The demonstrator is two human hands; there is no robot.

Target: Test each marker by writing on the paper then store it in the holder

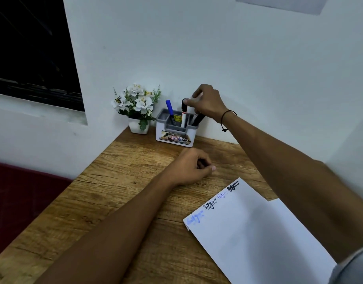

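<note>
— Nearest the camera, what lies there?

— Two bare forearms and a white sheet of paper [256, 228] at about 5 o'clock on the wooden desk [123, 181]. Four scribbles run along its far-left edge, two blue and two black, and a second sheet shows from under it.

— And the marker being stored?

— A white-barrelled marker with a black cap [184, 114] stands nearly upright in the holder [175, 132] at about 12 o'clock, long axis vertical, cap end up, lower end down inside the middle compartment. The right hand [207, 103] pinches the cap from 3 o'clock between thumb and fingertips, the other fingers curled above it; a dark cord circles that wrist.

— What else is in the holder?

— A blue-capped marker [170, 111] leans toward 11 o'clock in the left part, and dark markers [198, 119] lean toward 1 o'clock at the right side, partly hidden by the hand. The holder is white with a grey top tray and a printed label on its front.

— The left hand?

— The left hand [191, 168] rests on the desk just in front of the holder, fingers loosely curled, gripping nothing.

— And the room?

— A potted bunch of white artificial flowers [136, 105] sits just left of the holder against a pale wall. A dark window [31, 50] is at 10 o'clock, a dark red surface [18, 191] at 8 o'clock beside the desk.
</note>
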